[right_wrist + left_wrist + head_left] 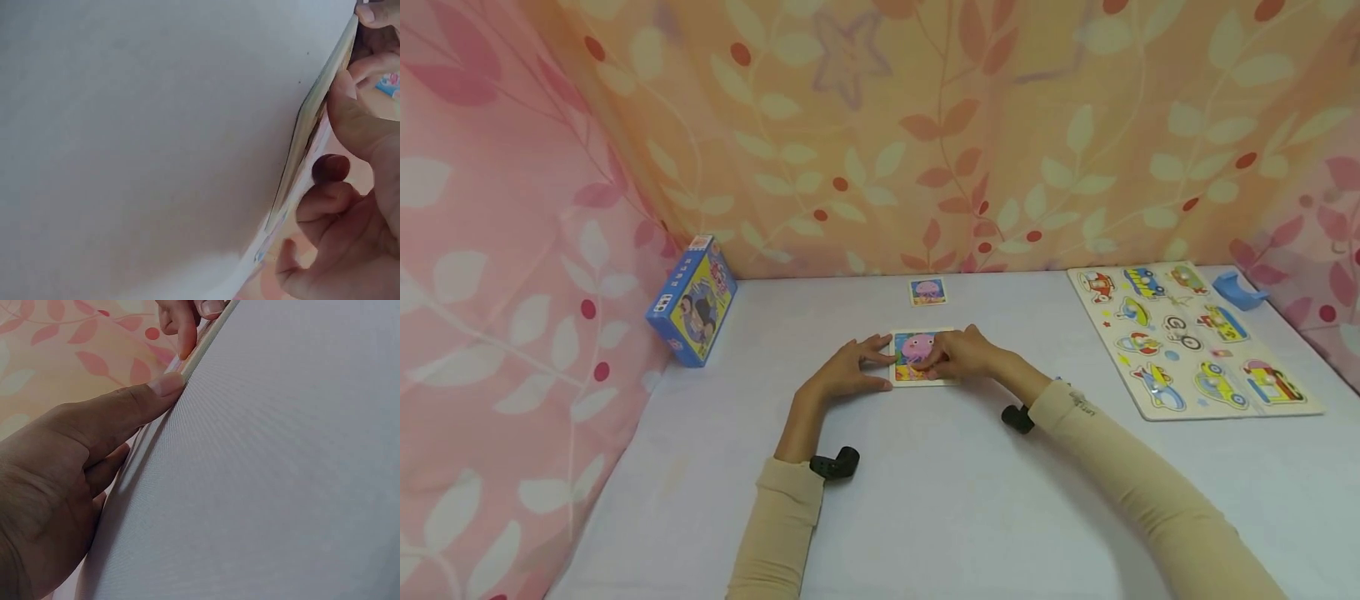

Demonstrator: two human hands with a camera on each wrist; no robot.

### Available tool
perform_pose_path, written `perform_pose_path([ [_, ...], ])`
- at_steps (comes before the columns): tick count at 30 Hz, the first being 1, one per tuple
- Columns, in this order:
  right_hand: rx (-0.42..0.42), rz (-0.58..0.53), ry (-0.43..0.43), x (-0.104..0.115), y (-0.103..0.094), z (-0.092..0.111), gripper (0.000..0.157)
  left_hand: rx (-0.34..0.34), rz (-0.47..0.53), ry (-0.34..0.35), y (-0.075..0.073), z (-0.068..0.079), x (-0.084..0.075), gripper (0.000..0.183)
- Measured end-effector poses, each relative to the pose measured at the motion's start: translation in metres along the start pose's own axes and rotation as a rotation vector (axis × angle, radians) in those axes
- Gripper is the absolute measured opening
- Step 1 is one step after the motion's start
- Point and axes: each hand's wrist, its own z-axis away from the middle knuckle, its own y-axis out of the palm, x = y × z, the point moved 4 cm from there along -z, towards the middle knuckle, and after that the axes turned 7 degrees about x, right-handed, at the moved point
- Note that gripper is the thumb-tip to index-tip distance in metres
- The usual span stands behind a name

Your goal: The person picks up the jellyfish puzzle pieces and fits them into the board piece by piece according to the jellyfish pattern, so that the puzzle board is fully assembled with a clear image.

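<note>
A jigsaw puzzle [916, 345] in a white frame, showing a pink octopus, lies flat on the table. At its left edge my left hand [841, 368] rests with spread, slightly bent fingers. The left thumb [134, 409] touches the frame's edge in the left wrist view. My right hand [966, 354] is over the puzzle's right part and hides it. Its index finger [185, 337] points down onto the picture, with the thumb [344, 103] at the near edge and the other fingers bent. Between them, no loose piece can be made out.
Behind the puzzle lies a small card [928, 292] with a matching octopus picture. A blue box [694, 304] stands at the left. On the right are a large board [1195, 342] of vehicle pictures and a blue plastic object [1240, 290]. Patterned curtains [865, 150] border the white table.
</note>
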Motion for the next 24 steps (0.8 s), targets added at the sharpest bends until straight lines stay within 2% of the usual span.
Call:
perform_pose_path([
  [5,-0.004,-0.011,-0.019,-0.001,-0.001,-0.002,0.027,-0.006,0.005,-0.006,-0.001,0.001,0.000,0.049],
  [9,-0.048,-0.044,-0.033,-0.010,-0.008,0.009,0.034,0.004,-0.004,0.004,0.000,0.002,-0.001,0.050],
  [16,-0.147,-0.050,0.037,-0.047,-0.029,0.067,0.031,-0.008,-0.003,-0.001,0.001,0.000,-0.003,0.050],
  [21,-0.181,-0.007,0.167,-0.069,-0.037,0.116,0.021,-0.010,0.011,-0.024,0.001,0.001,0.000,0.051],
  [24,-0.165,0.015,0.230,-0.078,-0.035,0.142,0.017,-0.012,0.031,-0.021,0.001,0.000,0.001,0.052],
])
